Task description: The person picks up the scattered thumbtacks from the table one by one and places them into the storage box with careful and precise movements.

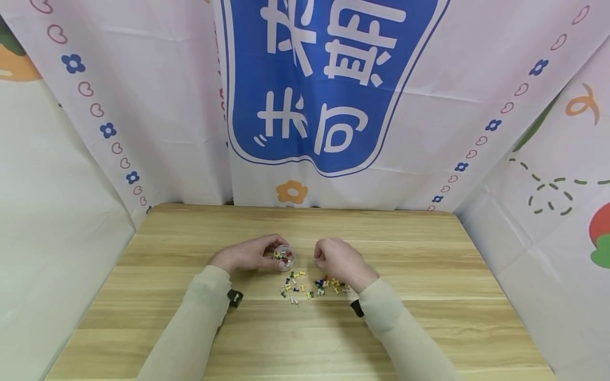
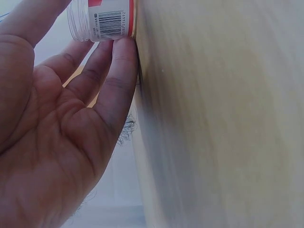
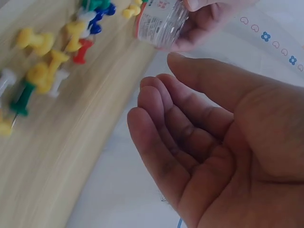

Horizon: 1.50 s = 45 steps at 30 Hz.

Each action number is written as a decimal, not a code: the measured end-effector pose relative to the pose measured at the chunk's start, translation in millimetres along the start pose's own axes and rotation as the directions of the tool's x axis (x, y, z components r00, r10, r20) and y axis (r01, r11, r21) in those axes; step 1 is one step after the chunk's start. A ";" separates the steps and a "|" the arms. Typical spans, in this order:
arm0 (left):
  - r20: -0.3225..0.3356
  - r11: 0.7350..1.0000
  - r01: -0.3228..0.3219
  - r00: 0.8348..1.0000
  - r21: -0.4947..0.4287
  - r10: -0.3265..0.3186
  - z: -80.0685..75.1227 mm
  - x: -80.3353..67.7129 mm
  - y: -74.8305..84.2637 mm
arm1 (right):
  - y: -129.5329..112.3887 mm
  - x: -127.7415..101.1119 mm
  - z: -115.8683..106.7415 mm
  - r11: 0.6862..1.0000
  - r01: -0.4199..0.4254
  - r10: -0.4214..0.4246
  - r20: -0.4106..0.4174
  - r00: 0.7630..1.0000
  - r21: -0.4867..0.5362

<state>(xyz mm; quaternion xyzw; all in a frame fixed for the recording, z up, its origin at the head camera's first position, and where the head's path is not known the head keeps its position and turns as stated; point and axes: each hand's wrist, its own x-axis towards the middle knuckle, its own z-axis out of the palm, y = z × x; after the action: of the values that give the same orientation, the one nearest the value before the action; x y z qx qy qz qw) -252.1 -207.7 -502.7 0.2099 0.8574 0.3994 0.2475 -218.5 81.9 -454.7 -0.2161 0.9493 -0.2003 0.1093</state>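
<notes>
Gripping a small clear jar, the left hand rests on the wooden table near its middle — the fingers curl round the jar's wall, close to a barcode label with a red band. From the head view the jar stands on the table with a few coloured pins inside it.

Just to the right of the jar, the right hand hovers low over the table with its fingers loosely curled and its palm bare — it holds nothing. The two hands are near each other but apart.

Scattered pushpins in yellow, blue, red, green and white lie loose on the wood, just in front of the jar and under the right wrist. Both arms wear pale beige sleeves.
</notes>
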 end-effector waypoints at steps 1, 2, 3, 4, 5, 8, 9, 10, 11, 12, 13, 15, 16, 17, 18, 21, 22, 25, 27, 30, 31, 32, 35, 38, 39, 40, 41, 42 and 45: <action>-0.001 1.000 0.001 1.000 0.002 -0.001 0.1 -0.3 0.2 | 1.6 -1.4 -0.4 1.000 0.003 -0.003 0.003 1.000 -0.006; 0.000 1.000 0.003 1.000 0.002 -0.003 0.1 -0.3 0.1 | 3.3 -2.9 -0.8 1.000 0.003 -0.003 0.007 1.000 -0.013; 0.000 1.000 0.005 1.000 0.005 -0.005 0.1 -0.4 0.0 | 4.9 -4.5 -1.2 1.000 0.006 -0.005 0.012 1.000 -0.021; -0.001 1.000 0.005 1.000 0.007 -0.005 0.2 -0.4 -0.1 | 6.5 -6.2 -1.7 0.999 0.007 -0.007 0.015 1.000 -0.032; -0.001 1.000 0.006 1.000 0.009 -0.006 0.2 -0.5 -0.2 | 8.3 -8.0 -2.0 0.999 0.009 -0.009 0.018 1.000 -0.042; -0.002 1.000 0.005 1.000 0.014 -0.005 0.3 -0.7 -0.5 | 13.4 -13.7 -3.3 0.997 0.010 -0.008 0.025 1.000 -0.073; -0.002 1.000 0.004 1.000 0.016 -0.004 0.3 -0.9 -0.6 | 15.0 -15.7 -3.8 0.997 0.011 -0.009 0.025 1.000 -0.083; -0.002 1.000 0.003 1.000 0.016 -0.003 0.3 -1.0 -0.5 | 16.5 -17.8 -4.3 0.996 0.010 -0.007 0.027 1.000 -0.091; -0.002 1.000 0.003 1.000 0.015 -0.003 0.3 -1.1 -0.4 | 18.2 -20.0 -4.6 0.995 0.011 -0.008 0.029 1.000 -0.098; -0.001 1.000 0.002 1.000 0.014 -0.002 0.2 -1.4 -0.2 | 19.5 -22.1 -5.1 0.994 0.013 -0.009 0.031 0.999 -0.107; -0.001 1.000 0.002 1.000 0.013 -0.002 0.2 -1.5 -0.1 | 21.0 -24.2 -5.3 0.993 0.015 -0.011 0.034 0.999 -0.114; -0.001 1.000 0.002 1.000 0.011 -0.002 0.1 -1.5 0.1 | 24.0 -28.2 -5.9 0.992 0.019 -0.014 0.040 0.999 -0.125; -0.002 1.000 0.003 1.000 0.010 -0.003 -0.1 -1.3 0.2 | 25.4 -30.3 -6.2 0.991 0.022 -0.016 0.045 0.999 -0.130; -0.002 1.000 0.004 1.000 0.008 -0.004 -0.2 -1.0 0.2 | 27.2 -31.9 -6.1 0.990 0.023 -0.017 0.047 0.999 -0.136; -0.002 1.000 0.005 1.000 0.006 -0.005 -0.3 -0.8 0.2 | 28.6 -33.4 -6.3 0.990 0.025 -0.018 0.050 0.999 -0.140; -0.002 1.000 0.007 1.000 0.001 -0.007 -0.4 0.0 0.0 | 32.9 -37.5 -6.9 0.987 0.030 -0.022 0.053 0.998 -0.158; -0.001 1.000 0.005 1.000 0.001 -0.005 -0.3 -0.1 0.1 | 34.1 -38.6 -7.1 0.986 0.028 -0.018 0.058 0.998 -0.162; -0.001 1.000 0.002 1.000 0.005 -0.002 0.1 -0.5 0.1 | 37.0 -41.5 -7.8 0.985 0.011 0.002 0.077 0.997 -0.172; -0.001 1.000 0.001 1.000 0.007 -0.001 0.4 -0.8 -0.1 | 38.6 -42.9 -7.8 0.984 -0.009 0.026 0.096 0.995 -0.176; -0.002 1.000 0.003 1.000 0.008 -0.003 0.6 -0.8 -0.4 | 41.1 -44.1 -7.5 0.983 -0.030 0.050 0.112 0.992 -0.181; -0.002 1.000 0.004 1.000 0.008 -0.003 0.6 -0.8 -0.4 | 42.1 -44.3 -7.2 0.983 -0.035 0.057 0.114 0.992 -0.180; -0.003 1.000 0.003 1.000 0.008 -0.003 0.7 -0.8 -0.3 | 42.9 -44.3 -7.0 0.983 -0.039 0.061 0.116 0.991 -0.180; -0.005 1.000 0.005 1.000 0.006 -0.004 0.6 -0.9 0.3 | 45.4 -44.4 -6.0 0.983 -0.047 0.069 0.119 0.991 -0.178; -0.006 1.000 0.010 1.000 0.001 -0.010 0.5 -0.2 0.4 | 47.3 -44.6 -5.5 0.983 -0.051 0.073 0.123 0.990 -0.174; -0.007 1.000 0.012 1.000 0.000 -0.012 0.4 0.0 0.4 | 47.8 -44.6 -5.5 0.983 -0.051 0.073 0.125 0.990 -0.174; -0.007 1.000 0.014 1.000 -0.002 -0.014 0.4 0.4 0.2 | 48.2 -44.6 -5.6 0.984 -0.051 0.073 0.125 0.990 -0.171; -0.007 1.000 0.012 1.000 -0.001 -0.012 0.4 0.0 0.4 | 48.5 -44.6 -5.8 0.984 -0.051 0.073 0.125 0.990 -0.169; -0.007 1.000 0.012 1.000 -0.002 -0.012 0.4 -0.1 0.3 | 48.8 -44.5 -6.1 0.984 -0.050 0.072 0.124 0.990 -0.168; -0.008 1.000 0.010 1.000 0.001 -0.010 0.6 -0.7 -0.2 | 48.4 -43.8 -7.4 0.986 -0.042 0.061 0.114 0.992 -0.160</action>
<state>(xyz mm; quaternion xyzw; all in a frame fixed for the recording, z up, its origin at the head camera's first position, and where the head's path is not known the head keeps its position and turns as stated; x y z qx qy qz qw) -251.3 -207.8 -503.0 0.2043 0.8595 0.3986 0.2461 -199.8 144.3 -463.5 -0.2111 0.9593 -0.1087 0.1532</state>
